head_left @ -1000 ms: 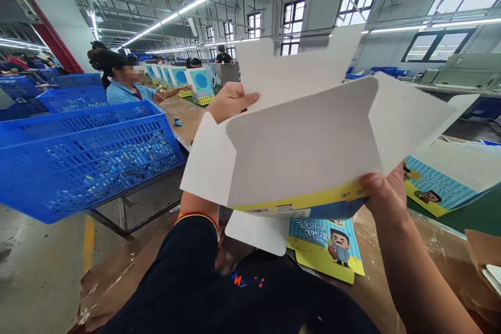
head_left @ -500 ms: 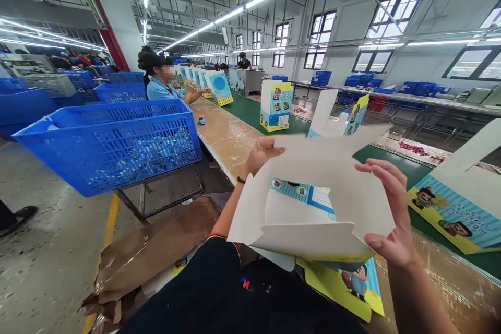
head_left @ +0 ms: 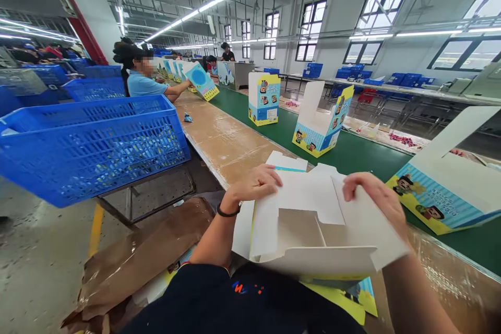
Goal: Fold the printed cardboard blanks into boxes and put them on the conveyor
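A partly folded cardboard box (head_left: pixel 324 260) with a white inside is in front of my body, its flaps standing around an opening. My left hand (head_left: pixel 256 183) is closed on its upper left flap, the fingers curled over the white card. On the other side my right hand (head_left: pixel 378 201) bends its fingers over the right flap; its thumb is hidden. Below the box lies a yellow and blue printed carton piece (head_left: pixel 366 297), mostly covered.
Open printed boxes (head_left: pixel 319 130) stand on the green conveyor belt (head_left: pixel 352 154), a larger one (head_left: pixel 442 193) close by at right. A blue basket (head_left: pixel 90 151) of small packets sits left of the brown work table (head_left: pixel 219 130). Beyond it a co-worker (head_left: pixel 146 83) reaches toward a box.
The box's far flaps have folded inward and over the opening, hiding the printed panel seen through it. My right hand has closed from a spread pose. My view has shifted slightly.
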`<state>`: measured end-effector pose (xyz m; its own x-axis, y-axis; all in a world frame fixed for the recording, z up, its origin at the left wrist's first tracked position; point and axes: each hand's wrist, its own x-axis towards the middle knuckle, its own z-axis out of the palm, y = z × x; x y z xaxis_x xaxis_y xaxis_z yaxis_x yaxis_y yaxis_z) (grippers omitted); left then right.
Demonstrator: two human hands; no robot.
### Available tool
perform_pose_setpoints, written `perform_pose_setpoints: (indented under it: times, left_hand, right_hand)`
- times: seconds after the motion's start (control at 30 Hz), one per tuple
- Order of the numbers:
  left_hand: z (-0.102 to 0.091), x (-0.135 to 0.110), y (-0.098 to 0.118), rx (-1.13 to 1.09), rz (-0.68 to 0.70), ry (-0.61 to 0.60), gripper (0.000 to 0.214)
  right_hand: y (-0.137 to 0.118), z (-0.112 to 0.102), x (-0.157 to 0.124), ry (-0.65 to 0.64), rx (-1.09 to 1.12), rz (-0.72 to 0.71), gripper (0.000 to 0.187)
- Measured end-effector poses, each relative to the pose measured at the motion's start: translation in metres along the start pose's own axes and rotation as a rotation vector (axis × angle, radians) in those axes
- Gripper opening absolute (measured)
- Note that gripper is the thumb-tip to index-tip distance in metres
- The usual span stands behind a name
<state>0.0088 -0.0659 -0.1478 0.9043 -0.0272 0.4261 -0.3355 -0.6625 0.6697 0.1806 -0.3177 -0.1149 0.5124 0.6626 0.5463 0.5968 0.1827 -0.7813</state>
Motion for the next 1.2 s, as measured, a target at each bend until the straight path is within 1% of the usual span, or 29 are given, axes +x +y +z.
perform_pose_setpoints:
  times: [0.07,0.1,0.13,0.2,0.23,0.27,0.3,0.33,0.37,0.43,0.5,0.53,0.57,0.6,0.63,0.7,0.73,0.77,0.8,0.83,0.87,0.93,0.97,1.0,1.07,1.2]
  left_hand:
    - [0.009,0.007,0.010,0.189,-0.056,-0.062,0.067]
    - [0.015,0.010,0.016,0.299,-0.074,-0.096,0.060]
    - [0.022,0.011,0.022,0.412,-0.083,-0.124,0.052]
    - [0.036,0.009,0.036,0.603,-0.066,-0.152,0.032]
    - [0.041,0.006,0.042,0.657,-0.045,-0.140,0.022]
    - [0.045,0.002,0.048,0.672,-0.024,-0.105,0.014]
    - [0.046,-0.003,0.052,0.640,-0.003,-0.065,0.010]
    - [0.045,-0.009,0.055,0.562,0.018,-0.042,0.011]
    - [0.042,-0.016,0.057,0.449,0.040,-0.039,0.017]
    - [0.032,-0.030,0.058,0.177,0.078,-0.081,0.036]
    - [0.021,-0.046,0.058,-0.072,0.106,-0.113,0.059]
    - [0.018,-0.053,0.058,-0.160,0.111,-0.112,0.073]
    - [0.016,-0.060,0.059,-0.215,0.109,-0.106,0.084]
    - [0.016,-0.066,0.060,-0.237,0.095,-0.099,0.090]
    - [0.018,-0.071,0.062,-0.225,0.065,-0.076,0.086]
    - [0.027,-0.076,0.067,-0.145,-0.052,0.037,0.066]
    - [0.033,-0.077,0.069,-0.097,-0.108,0.131,0.065]
    - [0.038,-0.076,0.071,-0.043,-0.146,0.230,0.071]
    - [0.043,-0.074,0.073,0.023,-0.160,0.297,0.073]
    - [0.046,-0.072,0.075,0.100,-0.149,0.308,0.068]
    - [0.048,-0.069,0.076,0.186,-0.119,0.262,0.059]
    - [0.049,-0.066,0.077,0.345,-0.065,0.081,0.048]
    - [0.049,-0.065,0.077,0.400,-0.053,-0.009,0.046]
    - [0.048,-0.065,0.077,0.437,-0.049,-0.069,0.045]
    - [0.047,-0.064,0.077,0.473,-0.058,-0.109,0.041]
    - [0.048,-0.063,0.077,0.461,-0.068,-0.118,0.037]
  right_hand:
    - [-0.005,0.010,0.007,-0.260,-0.274,-0.035,0.050]
    - [-0.006,0.016,0.009,-0.368,-0.422,-0.080,0.049]
    - [-0.006,0.024,0.009,-0.449,-0.575,-0.133,0.044]
    - [-0.006,0.038,0.005,-0.543,-0.810,-0.249,0.026]
    - [-0.006,0.042,0.002,-0.557,-0.853,-0.288,0.019]
    - [-0.006,0.044,-0.002,-0.558,-0.834,-0.300,0.015]
    - [-0.006,0.041,-0.006,-0.563,-0.757,-0.285,0.016]
    - [-0.007,0.035,-0.009,-0.582,-0.640,-0.246,0.021]
    - [-0.008,0.025,-0.013,-0.616,-0.504,-0.194,0.030]
    - [-0.014,-0.002,-0.022,-0.702,-0.262,-0.112,0.060]
    - [-0.023,-0.026,-0.035,-0.772,-0.133,-0.104,0.087]
    - [-0.028,-0.034,-0.042,-0.772,-0.130,-0.116,0.094]
    - [-0.033,-0.037,-0.050,-0.745,-0.166,-0.123,0.093]
    - [-0.037,-0.036,-0.058,-0.689,-0.225,-0.115,0.088]
    - [-0.040,-0.031,-0.064,-0.608,-0.287,-0.093,0.082]
    - [-0.040,-0.015,-0.072,-0.403,-0.382,-0.028,0.080]
    - [-0.038,-0.007,-0.072,-0.322,-0.413,-0.015,0.079]
    - [-0.035,0.000,-0.069,-0.278,-0.445,-0.036,0.073]
    - [-0.031,0.005,-0.066,-0.283,-0.486,-0.082,0.060]
    - [-0.027,0.008,-0.062,-0.331,-0.534,-0.142,0.045]
    - [-0.023,0.010,-0.057,-0.407,-0.579,-0.201,0.035]
    - [-0.016,0.009,-0.051,-0.574,-0.626,-0.266,0.034]
    - [-0.014,0.008,-0.049,-0.636,-0.631,-0.260,0.035]
    - [-0.014,0.007,-0.048,-0.680,-0.632,-0.242,0.035]
    - [-0.014,0.007,-0.049,-0.721,-0.641,-0.207,0.034]
    - [-0.015,0.010,-0.053,-0.695,-0.639,-0.191,0.033]
